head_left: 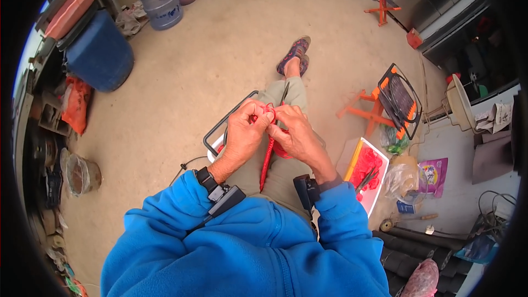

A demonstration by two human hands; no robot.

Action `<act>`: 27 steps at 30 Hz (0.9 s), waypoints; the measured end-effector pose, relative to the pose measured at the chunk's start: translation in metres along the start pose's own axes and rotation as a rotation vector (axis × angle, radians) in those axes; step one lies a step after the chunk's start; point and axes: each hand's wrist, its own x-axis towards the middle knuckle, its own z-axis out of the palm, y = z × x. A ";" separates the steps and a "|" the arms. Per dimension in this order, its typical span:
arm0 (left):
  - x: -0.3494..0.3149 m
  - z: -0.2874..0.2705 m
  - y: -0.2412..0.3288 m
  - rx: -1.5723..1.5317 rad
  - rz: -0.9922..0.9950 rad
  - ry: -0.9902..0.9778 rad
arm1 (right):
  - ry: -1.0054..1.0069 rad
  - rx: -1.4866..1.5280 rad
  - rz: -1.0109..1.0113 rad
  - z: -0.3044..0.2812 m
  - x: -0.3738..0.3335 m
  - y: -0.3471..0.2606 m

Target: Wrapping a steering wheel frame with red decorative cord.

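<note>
In front of my lap, both hands work close together at a red cord (268, 111). My left hand (242, 131) pinches it between thumb and fingers. My right hand (298, 136) grips it from the other side, fingertips nearly meeting the left ones. Below the hands hangs a thicker red braided length (267, 165), reaching down to my trousers. More red material (281, 150) shows under my right hand, partly hidden. A thin dark pointed thing (285, 93) rises just beyond the fingers; its kind is unclear.
To my right stands a white box (378, 187) with red material and dark-handled scissors (367, 180). A black metal frame (212, 132) shows by my left hand. An orange folding stool (374, 111) is farther right; a blue barrel (102, 52) and water jug (160, 3) stand far left.
</note>
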 end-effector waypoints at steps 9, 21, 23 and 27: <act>-0.011 0.005 0.003 -0.136 -0.226 -0.010 | 0.800 1.580 0.547 -0.044 -0.027 0.008; -0.024 0.010 -0.007 -0.704 -0.727 -0.232 | 0.739 -0.135 0.768 -0.083 -0.298 0.157; -0.024 0.009 -0.012 -0.718 -0.755 -0.259 | 0.610 -0.063 0.984 -0.060 -0.302 0.165; -0.028 0.000 -0.019 -0.801 -0.825 -0.252 | 0.499 0.172 0.900 -0.029 -0.172 0.106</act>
